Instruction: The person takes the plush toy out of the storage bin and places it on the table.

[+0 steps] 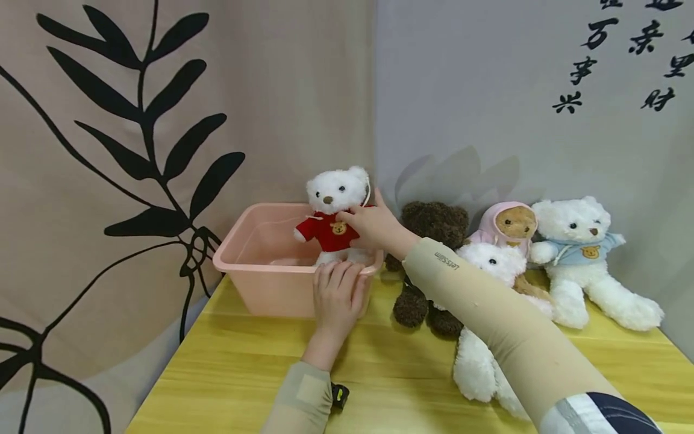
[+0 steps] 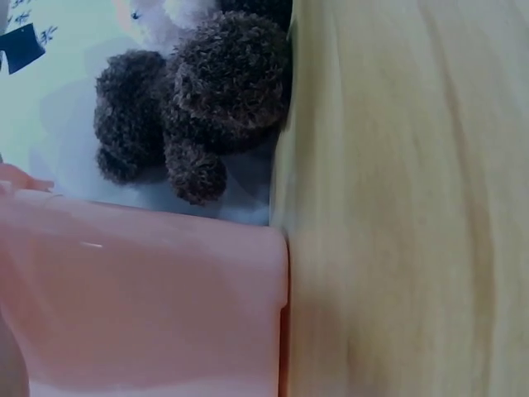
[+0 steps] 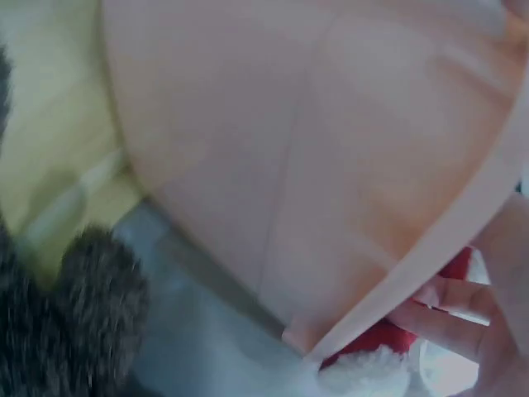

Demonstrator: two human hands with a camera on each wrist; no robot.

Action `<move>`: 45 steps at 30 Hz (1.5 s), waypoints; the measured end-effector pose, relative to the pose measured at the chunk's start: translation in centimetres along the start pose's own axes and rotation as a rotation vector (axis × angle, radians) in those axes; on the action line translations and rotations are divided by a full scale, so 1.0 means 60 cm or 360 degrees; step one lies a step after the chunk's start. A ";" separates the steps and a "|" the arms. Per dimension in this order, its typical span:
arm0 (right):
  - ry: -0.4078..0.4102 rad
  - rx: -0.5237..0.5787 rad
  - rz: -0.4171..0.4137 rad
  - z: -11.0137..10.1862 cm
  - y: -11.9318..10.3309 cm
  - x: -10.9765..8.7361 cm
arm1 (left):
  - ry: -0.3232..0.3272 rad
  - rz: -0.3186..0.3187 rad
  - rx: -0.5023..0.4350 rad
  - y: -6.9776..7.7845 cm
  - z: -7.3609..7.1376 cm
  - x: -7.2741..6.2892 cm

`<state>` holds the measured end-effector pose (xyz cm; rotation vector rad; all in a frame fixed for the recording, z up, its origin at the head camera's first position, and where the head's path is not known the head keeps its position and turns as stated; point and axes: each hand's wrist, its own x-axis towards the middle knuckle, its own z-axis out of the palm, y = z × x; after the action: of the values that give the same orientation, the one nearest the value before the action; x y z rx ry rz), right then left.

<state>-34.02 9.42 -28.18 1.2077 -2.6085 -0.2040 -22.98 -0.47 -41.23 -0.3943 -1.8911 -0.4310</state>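
A white teddy bear (image 1: 332,232) in a red sweater is upright at the right end of a pink plastic bin (image 1: 271,289), its legs partly behind the front rim. My right hand (image 1: 376,226) grips the bear by its side, thumb across the chest. In the right wrist view, the fingers (image 3: 446,327) press into the red cloth just past the bin's rim (image 3: 430,265). My left hand (image 1: 337,298) has its fingers hooked over the front rim, holding the bin. Only a sliver of that hand shows in the left wrist view, beside the pink wall (image 2: 149,298).
Right of the bin sit a dark brown plush (image 1: 434,223), a plush in a pink hood (image 1: 515,220) and a white bear in a blue hoodie (image 1: 582,253). Another white plush (image 1: 477,367) lies partly behind my right forearm. All rest on a wooden table (image 1: 217,374) against walls.
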 end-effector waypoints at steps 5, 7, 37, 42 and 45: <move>0.0158 0.0121 0.0053 -0.002 -0.010 0.009 | -0.0044 -0.0046 -0.0012 0.003 -0.003 -0.001; 0.0199 0.0154 0.0100 0.000 -0.013 0.013 | -0.0053 -0.0060 -0.0017 0.005 -0.003 -0.001; 0.0058 -0.0016 0.0101 0.053 -0.018 0.059 | -0.0068 -0.0036 -0.0021 0.007 -0.001 -0.003; 0.0079 0.0185 0.0081 0.023 -0.007 0.071 | -0.0035 -0.0018 -0.0003 0.001 -0.003 -0.001; 0.0106 0.0250 0.0069 -0.001 0.005 0.072 | -0.0003 -0.0022 -0.0029 0.002 0.001 -0.001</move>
<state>-36.89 6.31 -27.28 1.1844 -2.6307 0.0500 -22.92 -0.35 -41.30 -0.3939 -1.8937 -0.4576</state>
